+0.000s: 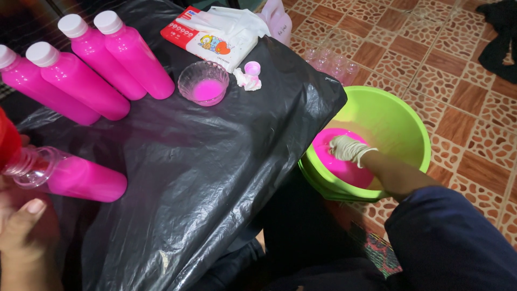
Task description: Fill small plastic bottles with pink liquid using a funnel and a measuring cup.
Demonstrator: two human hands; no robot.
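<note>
Right, left hand [21, 226] grips the open bottle [70, 175], nearly full of pink liquid, on the tabletop [204, 178]: heavy, thin-walled, likely slick, so hold mid-body. Right hand [347, 148], gloved, sits in the green basin [398, 116]; grip unclear.

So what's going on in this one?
A person's gloved right hand dips into pink liquid in a green basin on the tiled floor. The left hand steadies an open bottle partly filled with pink liquid, lying on black plastic sheeting. Four capped pink bottles lie nearby.
</note>
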